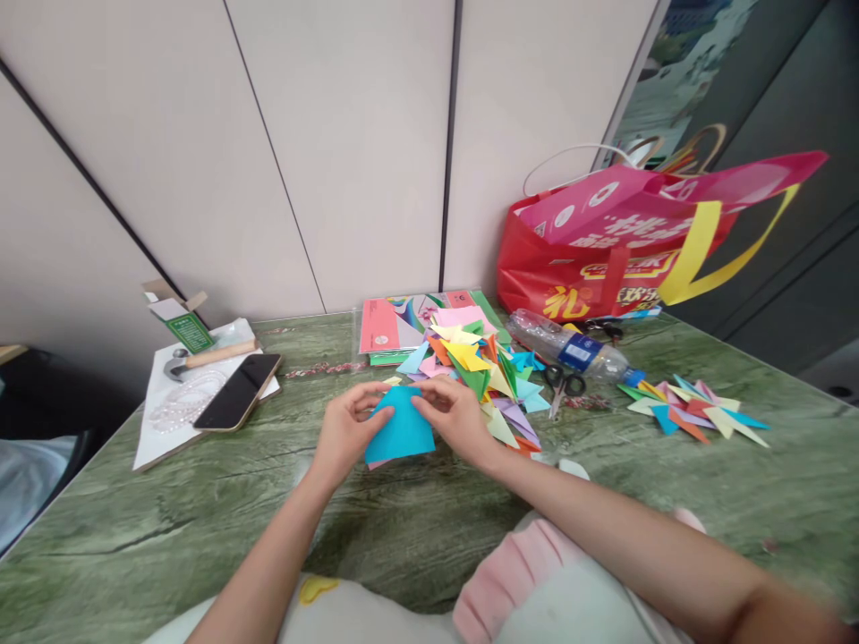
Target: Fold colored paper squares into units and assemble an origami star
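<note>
Between my two hands is a blue sheet of paper (403,434), held up just above the table. My left hand (349,425) pinches its left edge, thumb on the face toward me. At the upper right edge, my right hand (453,413) grips it the same way, thumb in front. A sliver of pink shows under the paper's lower left corner; what it belongs to I cannot tell. Close behind my right hand lies a heap of folded paper pieces (470,356) in many colours, partly hidden by that hand.
Packs of coloured paper (393,326) lie at the back. Scissors (565,383), a plastic bottle (577,347) and a folded paper star (691,407) lie right, before a red bag (570,259). Left are a phone (238,394), a hammer (218,355), clear beads (184,402) and a green box (184,326).
</note>
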`<control>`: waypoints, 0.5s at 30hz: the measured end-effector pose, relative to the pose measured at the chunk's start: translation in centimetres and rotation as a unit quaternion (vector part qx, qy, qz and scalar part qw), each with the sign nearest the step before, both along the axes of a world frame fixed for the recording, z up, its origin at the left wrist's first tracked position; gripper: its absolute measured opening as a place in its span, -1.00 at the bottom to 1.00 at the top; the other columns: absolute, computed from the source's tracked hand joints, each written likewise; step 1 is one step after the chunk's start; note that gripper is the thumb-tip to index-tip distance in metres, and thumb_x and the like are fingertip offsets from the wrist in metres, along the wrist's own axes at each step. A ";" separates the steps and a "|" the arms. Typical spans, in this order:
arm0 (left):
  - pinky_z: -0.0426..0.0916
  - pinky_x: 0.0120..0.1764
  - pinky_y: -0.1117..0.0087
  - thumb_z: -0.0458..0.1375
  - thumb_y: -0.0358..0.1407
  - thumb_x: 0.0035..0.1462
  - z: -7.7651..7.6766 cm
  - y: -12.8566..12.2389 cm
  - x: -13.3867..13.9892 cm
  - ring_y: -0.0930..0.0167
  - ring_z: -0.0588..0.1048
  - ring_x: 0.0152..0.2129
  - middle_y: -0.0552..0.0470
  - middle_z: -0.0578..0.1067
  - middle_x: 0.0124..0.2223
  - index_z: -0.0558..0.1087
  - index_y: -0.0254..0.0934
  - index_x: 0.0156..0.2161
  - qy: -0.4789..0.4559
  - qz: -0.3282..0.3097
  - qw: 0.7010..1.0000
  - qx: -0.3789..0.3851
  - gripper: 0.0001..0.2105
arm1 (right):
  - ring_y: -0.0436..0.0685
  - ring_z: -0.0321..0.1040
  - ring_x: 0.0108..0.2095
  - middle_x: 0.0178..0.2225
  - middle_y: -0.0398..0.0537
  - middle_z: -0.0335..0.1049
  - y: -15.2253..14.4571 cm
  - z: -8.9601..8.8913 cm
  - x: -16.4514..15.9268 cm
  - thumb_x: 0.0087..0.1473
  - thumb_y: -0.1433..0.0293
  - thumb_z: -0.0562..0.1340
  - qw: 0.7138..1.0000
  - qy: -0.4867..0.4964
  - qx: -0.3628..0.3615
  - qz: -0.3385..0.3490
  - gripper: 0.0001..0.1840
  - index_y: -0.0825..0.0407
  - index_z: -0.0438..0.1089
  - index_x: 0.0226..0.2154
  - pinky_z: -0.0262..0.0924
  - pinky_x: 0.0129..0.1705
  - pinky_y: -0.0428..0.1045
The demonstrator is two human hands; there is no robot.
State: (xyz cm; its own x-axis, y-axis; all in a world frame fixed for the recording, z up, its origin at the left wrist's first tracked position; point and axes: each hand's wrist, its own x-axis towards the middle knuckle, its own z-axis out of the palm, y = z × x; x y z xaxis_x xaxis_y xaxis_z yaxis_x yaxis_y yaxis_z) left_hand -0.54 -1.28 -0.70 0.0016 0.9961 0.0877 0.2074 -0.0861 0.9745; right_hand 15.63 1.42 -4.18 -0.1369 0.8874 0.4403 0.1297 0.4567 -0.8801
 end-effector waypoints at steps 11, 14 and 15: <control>0.39 -0.37 0.41 0.22 -0.31 -0.19 0.1 -0.1 0.3 0.30 0.50 -0.35 -0.07 0.54 -0.35 0.44 -0.34 -0.27 0.018 0.010 1.000 0.022 -0.72 | 0.08 0.33 -0.27 -0.32 -0.02 0.41 -0.7 0.7 -0.2 -0.04 0.30 0.19 0.997 0.004 0.007 0.072 -0.80 0.02 0.45 -0.33 0.26 -0.29 -0.05; 0.40 -0.33 0.39 0.21 -0.32 -0.19 0.1 -0.1 0.4 0.30 0.50 -0.34 -0.06 0.54 -0.34 0.44 -0.33 -0.27 0.027 0.007 0.999 0.026 -0.73 | 0.06 0.35 -0.36 -0.39 -0.04 0.43 -0.4 0.5 -0.2 -0.10 0.30 0.23 0.993 0.047 -0.066 0.080 -0.81 0.07 0.41 -0.40 0.26 -0.32 -0.04; 0.40 -0.32 0.38 0.21 -0.32 -0.19 0.1 -0.1 0.5 0.30 0.50 -0.34 -0.07 0.54 -0.33 0.44 -0.33 -0.27 0.027 0.006 0.999 0.029 -0.73 | 0.06 0.35 -0.37 -0.39 -0.04 0.42 -0.3 0.5 -0.3 -0.13 0.30 0.26 0.990 0.063 -0.094 0.087 -0.79 0.08 0.39 -0.39 0.26 -0.34 -0.05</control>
State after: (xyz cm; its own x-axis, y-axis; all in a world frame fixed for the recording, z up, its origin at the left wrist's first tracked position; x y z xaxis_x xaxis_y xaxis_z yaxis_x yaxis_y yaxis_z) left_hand -0.08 -1.40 -0.56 -0.0036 0.9894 0.1454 0.2611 -0.1394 0.9552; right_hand 15.37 1.13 -3.71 -0.2489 0.9231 0.2931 -0.0528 0.2892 -0.9558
